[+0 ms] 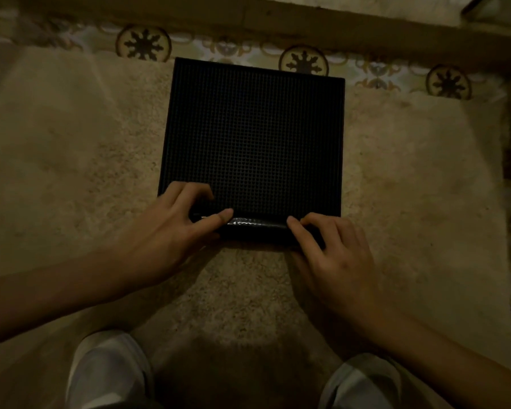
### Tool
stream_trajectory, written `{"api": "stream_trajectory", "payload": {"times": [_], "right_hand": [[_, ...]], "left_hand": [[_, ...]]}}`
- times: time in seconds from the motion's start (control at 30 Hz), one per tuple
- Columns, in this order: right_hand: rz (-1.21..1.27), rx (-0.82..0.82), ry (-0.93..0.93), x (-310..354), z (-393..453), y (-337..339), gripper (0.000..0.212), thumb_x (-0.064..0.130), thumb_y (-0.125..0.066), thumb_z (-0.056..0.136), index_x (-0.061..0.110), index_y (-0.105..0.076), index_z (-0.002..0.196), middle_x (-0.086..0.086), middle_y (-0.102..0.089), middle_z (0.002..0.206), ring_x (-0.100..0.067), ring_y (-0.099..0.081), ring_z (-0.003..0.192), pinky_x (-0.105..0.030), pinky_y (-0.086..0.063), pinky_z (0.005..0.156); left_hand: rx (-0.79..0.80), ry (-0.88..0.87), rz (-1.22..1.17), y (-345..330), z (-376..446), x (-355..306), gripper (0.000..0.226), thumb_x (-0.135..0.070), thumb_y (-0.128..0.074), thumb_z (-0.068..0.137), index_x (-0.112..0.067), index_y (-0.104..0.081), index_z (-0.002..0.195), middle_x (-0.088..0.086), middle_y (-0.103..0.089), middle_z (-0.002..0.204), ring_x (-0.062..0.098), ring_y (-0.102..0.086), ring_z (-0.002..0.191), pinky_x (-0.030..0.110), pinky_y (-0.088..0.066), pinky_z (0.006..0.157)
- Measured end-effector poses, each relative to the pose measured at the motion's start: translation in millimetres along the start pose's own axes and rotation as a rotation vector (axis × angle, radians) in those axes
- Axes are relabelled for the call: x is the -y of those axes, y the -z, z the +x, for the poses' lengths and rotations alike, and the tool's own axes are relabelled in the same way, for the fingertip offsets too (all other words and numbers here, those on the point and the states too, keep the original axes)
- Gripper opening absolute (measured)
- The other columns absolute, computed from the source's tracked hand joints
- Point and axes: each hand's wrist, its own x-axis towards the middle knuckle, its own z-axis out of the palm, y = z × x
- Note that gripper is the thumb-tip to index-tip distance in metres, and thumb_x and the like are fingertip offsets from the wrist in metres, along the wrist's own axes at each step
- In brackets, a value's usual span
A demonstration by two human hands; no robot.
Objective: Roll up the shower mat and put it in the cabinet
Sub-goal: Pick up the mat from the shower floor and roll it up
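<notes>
A black shower mat (254, 134) with a fine grid texture lies flat on a beige shaggy rug. Its near edge is curled over into a short, tight roll (254, 227). My left hand (171, 228) grips the left end of that roll, fingers on top of the mat and thumb along the rolled edge. My right hand (334, 255) presses on the right end of the roll with its fingers bent over it. No cabinet is in view.
The beige rug (80, 160) covers most of the floor. Patterned tiles (143, 44) run along its far edge below a dark step or ledge (307, 22). My two light grey shoes (109, 373) stand at the bottom of the view.
</notes>
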Motion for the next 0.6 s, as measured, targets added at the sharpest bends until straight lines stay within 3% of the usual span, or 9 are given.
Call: {"api": "stream_trajectory", "payload": {"times": [0.07, 0.17, 0.27, 0.33, 0.43, 0.5, 0.6], "right_hand": [[0.013, 0.028, -0.010, -1.0, 2.9, 0.2, 0.054, 0.019, -0.078, 0.085, 0.005, -0.061, 0.134, -0.017, -0.065, 0.118, -0.030, -0.050, 0.107, -0.042, -0.046, 0.081], [0.025, 0.066, -0.001, -1.9, 6.7, 0.5, 0.054, 0.028, -0.072, 0.089, 0.006, -0.058, 0.136, -0.016, -0.063, 0.120, -0.029, -0.052, 0.108, -0.041, -0.044, 0.085], [0.006, 0.061, 0.004, -2.9, 13.3, 1.4, 0.055, 0.026, -0.074, 0.087, 0.006, -0.059, 0.136, -0.015, -0.065, 0.119, -0.030, -0.059, 0.106, -0.041, -0.048, 0.084], [0.028, 0.058, 0.004, -4.4, 18.6, 2.4, 0.055, 0.025, -0.073, 0.088, 0.008, -0.057, 0.139, -0.013, -0.066, 0.117, -0.029, -0.061, 0.103, -0.040, -0.050, 0.083], [0.084, 0.090, -0.012, -8.7, 25.5, 4.3, 0.051, 0.029, -0.063, 0.093, 0.013, -0.054, 0.141, -0.008, -0.066, 0.119, -0.027, -0.060, 0.104, -0.040, -0.053, 0.085], [0.107, 0.112, -0.032, -11.4, 27.8, 4.6, 0.045, 0.032, -0.058, 0.095, 0.015, -0.058, 0.137, -0.008, -0.065, 0.126, -0.029, -0.059, 0.110, -0.042, -0.052, 0.089], [0.146, 0.138, -0.066, -13.4, 28.9, 2.4, 0.046, 0.033, -0.056, 0.097, 0.014, -0.057, 0.138, -0.012, -0.059, 0.134, -0.028, -0.056, 0.118, -0.038, -0.050, 0.092]], "left_hand": [[0.005, -0.016, 0.107, 1.2, 0.0, 0.2, 0.054, -0.027, -0.060, 0.090, -0.014, -0.050, 0.142, 0.026, -0.047, 0.124, 0.038, -0.049, 0.102, 0.047, -0.050, 0.073], [0.082, -0.040, 0.197, 3.8, 2.3, -0.8, 0.079, -0.024, -0.081, 0.073, -0.008, -0.047, 0.143, 0.022, -0.055, 0.118, 0.037, -0.054, 0.095, 0.047, -0.052, 0.072], [0.080, -0.054, 0.247, 9.1, 10.6, -1.5, 0.087, -0.012, -0.087, 0.062, -0.001, -0.050, 0.139, 0.022, -0.061, 0.108, 0.037, -0.058, 0.086, 0.045, -0.055, 0.061], [0.068, -0.041, 0.253, 12.8, 17.1, -1.3, 0.090, -0.008, -0.087, 0.058, 0.000, -0.049, 0.139, 0.019, -0.063, 0.099, 0.034, -0.057, 0.076, 0.038, -0.049, 0.048], [0.063, -0.040, 0.220, 12.7, 19.3, 2.5, 0.085, -0.007, -0.082, 0.066, -0.003, -0.044, 0.142, 0.015, -0.063, 0.096, 0.030, -0.057, 0.071, 0.035, -0.047, 0.040], [0.064, -0.061, 0.186, 11.6, 19.0, 8.7, 0.073, -0.012, -0.077, 0.077, -0.009, -0.038, 0.139, 0.015, -0.065, 0.108, 0.030, -0.061, 0.079, 0.040, -0.054, 0.048], [0.074, -0.068, 0.180, 15.5, 22.1, 14.6, 0.062, -0.014, -0.080, 0.076, -0.009, -0.054, 0.132, 0.019, -0.065, 0.121, 0.034, -0.067, 0.091, 0.042, -0.059, 0.059]]}}
